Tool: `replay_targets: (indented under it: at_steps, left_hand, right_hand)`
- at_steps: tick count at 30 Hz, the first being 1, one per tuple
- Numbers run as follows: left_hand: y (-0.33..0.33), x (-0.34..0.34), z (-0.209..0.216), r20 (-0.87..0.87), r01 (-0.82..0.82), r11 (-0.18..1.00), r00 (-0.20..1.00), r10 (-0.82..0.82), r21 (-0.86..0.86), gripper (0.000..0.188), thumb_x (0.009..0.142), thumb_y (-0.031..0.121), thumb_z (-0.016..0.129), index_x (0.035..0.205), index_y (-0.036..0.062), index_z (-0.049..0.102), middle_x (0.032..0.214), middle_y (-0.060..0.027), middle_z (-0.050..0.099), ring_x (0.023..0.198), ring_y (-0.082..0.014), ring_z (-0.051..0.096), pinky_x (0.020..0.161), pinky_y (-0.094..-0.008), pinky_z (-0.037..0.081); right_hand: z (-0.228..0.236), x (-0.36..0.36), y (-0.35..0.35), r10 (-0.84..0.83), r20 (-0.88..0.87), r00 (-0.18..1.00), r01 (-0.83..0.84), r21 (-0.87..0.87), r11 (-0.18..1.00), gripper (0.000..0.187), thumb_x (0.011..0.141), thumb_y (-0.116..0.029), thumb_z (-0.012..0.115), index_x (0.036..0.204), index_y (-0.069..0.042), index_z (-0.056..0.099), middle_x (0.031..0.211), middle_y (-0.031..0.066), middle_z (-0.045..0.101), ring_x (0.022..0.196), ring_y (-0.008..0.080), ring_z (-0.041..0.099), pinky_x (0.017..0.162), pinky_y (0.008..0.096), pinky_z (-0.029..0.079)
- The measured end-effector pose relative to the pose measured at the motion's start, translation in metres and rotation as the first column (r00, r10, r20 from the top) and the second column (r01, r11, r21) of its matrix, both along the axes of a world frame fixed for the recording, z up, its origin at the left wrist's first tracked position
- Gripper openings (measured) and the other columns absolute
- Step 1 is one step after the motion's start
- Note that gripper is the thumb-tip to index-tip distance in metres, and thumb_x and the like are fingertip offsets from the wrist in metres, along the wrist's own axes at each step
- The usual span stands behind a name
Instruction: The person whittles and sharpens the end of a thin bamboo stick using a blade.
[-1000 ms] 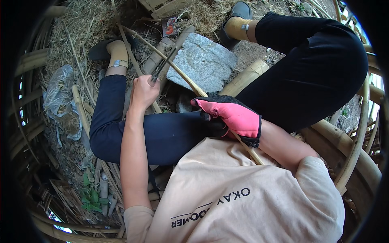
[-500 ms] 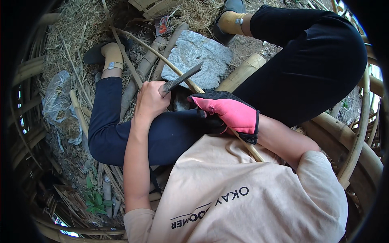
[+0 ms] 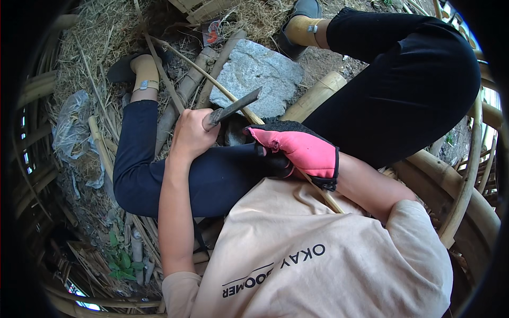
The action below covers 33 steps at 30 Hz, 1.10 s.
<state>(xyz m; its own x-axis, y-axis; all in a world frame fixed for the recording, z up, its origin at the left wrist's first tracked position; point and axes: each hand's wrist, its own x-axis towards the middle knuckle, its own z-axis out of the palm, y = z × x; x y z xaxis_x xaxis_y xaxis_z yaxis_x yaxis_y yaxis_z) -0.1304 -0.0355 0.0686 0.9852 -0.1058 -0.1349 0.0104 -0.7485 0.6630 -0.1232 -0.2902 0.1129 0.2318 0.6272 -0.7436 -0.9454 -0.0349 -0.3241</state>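
Note:
My bare left hand (image 3: pixel 192 133) is closed in a fist above my bent leg. A dark grey knife-like tool (image 3: pixel 233 108) sticks out of it, its tip pointing up to the right. My right hand (image 3: pixel 299 149), in a pink and black glove, is closed around a long, pale bamboo strip (image 3: pixel 222 91). The strip runs from the upper left, beneath the grey tool, through the glove to my shirt front. Whether tool and strip touch, I cannot tell. A second thin strip (image 3: pixel 159 63) comes down from the top to near my left fist.
A flat grey stone (image 3: pixel 257 74) lies beyond my hands, with a cut bamboo pole (image 3: pixel 316 96) beside it. Dry straw (image 3: pixel 101 37) and a clear plastic bag (image 3: pixel 74 127) cover ground at the left. Bamboo poles (image 3: pixel 450 180) curve along the right side.
My left fist and the grey tool have shifted slightly left and down. My right hand has barely moved and keeps its hold on the bamboo strip.

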Motion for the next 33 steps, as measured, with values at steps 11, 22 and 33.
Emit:
replay_targets:
  at_steps: [11,22,33]
  left_hand:
    - [0.039,0.01,-0.021,-0.036,-0.131,0.974,0.99,0.14,0.183,0.026,0.089,0.014,0.066,0.074,-0.005,0.057,0.063,-0.0241,0.052,0.054,-0.0399,0.051,0.057,-0.0442,0.044]
    - [-0.001,0.004,0.012,-0.04,0.061,0.998,0.997,-0.062,-0.023,0.02,0.081,0.009,0.067,0.072,-0.0047,0.056,0.067,-0.0269,0.055,0.066,-0.0492,0.055,0.06,-0.0484,0.044]
    - [0.016,0.008,0.0,-0.087,0.039,0.979,0.996,-0.022,0.201,0.018,0.082,0.008,0.065,0.071,-0.0045,0.058,0.066,-0.0253,0.054,0.06,-0.0443,0.057,0.056,-0.0448,0.043]
  right_hand:
    - [-0.002,0.001,-0.006,0.04,-0.029,0.999,-0.041,-0.02,0.999,0.042,0.104,-0.039,0.064,0.138,-0.014,0.06,0.084,-0.0068,0.056,0.063,0.0029,0.05,0.054,0.0199,0.041]
    - [-0.004,0.001,-0.004,0.016,-0.051,0.999,-0.012,0.064,0.998,0.036,0.102,-0.046,0.065,0.085,-0.014,0.061,0.075,-0.0072,0.054,0.058,0.0029,0.046,0.053,0.0206,0.038]
    - [-0.006,-0.006,-0.002,0.01,-0.035,0.999,-0.008,0.043,0.999,0.043,0.105,-0.05,0.058,0.08,-0.014,0.058,0.06,-0.0063,0.04,0.05,0.0061,0.033,0.049,0.0247,0.026]
